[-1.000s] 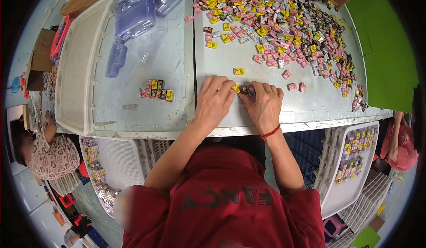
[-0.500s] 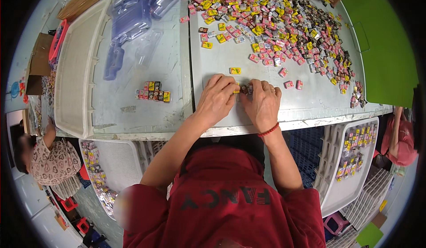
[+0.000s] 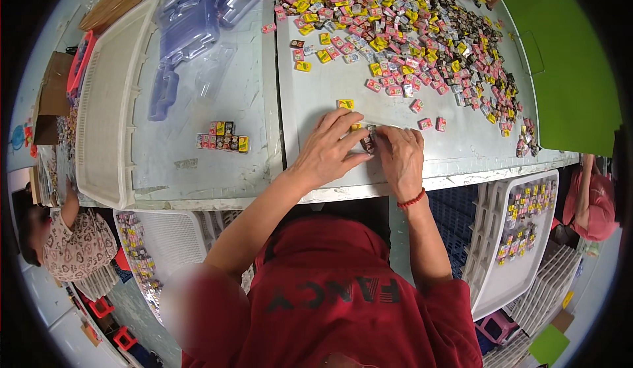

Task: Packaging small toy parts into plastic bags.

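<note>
Packs (image 3: 368, 142), dark, btwn your L hand (image 3: 331, 148) & R hand (image 3: 403, 160) over table (image 3: 455, 152), both hands curled at them, can't tell if gripped, yellow pack (image 3: 345, 104) just beyond your L hand, mixed pile (image 3: 395, 28) farther off, small block (image 3: 223, 139) well to your L.

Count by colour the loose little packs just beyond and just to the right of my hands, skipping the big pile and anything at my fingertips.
Yellow pack, just beyond the left hand: 1
Pink packs, beyond and right of the right hand: 3
Total: 4
</note>
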Available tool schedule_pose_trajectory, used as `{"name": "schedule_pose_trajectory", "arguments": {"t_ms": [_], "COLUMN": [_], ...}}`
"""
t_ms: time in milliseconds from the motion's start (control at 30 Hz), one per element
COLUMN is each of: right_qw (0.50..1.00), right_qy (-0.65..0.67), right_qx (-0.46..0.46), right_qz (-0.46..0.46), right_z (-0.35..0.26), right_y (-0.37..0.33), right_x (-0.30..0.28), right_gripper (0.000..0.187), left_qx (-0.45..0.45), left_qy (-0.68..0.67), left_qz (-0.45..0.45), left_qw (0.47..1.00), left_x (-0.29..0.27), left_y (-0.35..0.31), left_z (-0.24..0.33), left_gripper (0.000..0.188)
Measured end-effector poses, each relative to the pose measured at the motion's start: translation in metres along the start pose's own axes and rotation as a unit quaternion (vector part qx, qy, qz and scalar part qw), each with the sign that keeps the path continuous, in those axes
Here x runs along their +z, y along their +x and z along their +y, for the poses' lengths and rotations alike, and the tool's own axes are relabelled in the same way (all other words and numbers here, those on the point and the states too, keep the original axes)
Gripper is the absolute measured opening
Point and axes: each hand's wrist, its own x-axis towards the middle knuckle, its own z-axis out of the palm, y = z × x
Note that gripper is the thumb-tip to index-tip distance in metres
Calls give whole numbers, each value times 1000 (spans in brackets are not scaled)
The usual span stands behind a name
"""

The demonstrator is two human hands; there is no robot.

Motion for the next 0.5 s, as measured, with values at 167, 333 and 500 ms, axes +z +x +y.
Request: {"name": "schedule_pose_trajectory", "arguments": {"t_ms": [167, 333, 500], "right_qw": [1000, 999, 999], "right_qy": [8, 39, 41], "right_qx": [6, 15, 9], "right_qz": [-3, -13, -4], "right_z": [4, 6, 6], "right_y": [4, 1, 2], "right_x": [-2, -2, -4], "right_gripper": [15, 12, 16], "left_qx": [-47, -41, -37], "left_qy": [34, 42, 64], "left_qz": [-26, -28, -50], "left_qw": [998, 998, 996], "left_x": [12, 12, 8], "left_y": [3, 8, 15], "left_z": [3, -7, -1], "left_gripper": [50, 49, 46]}}
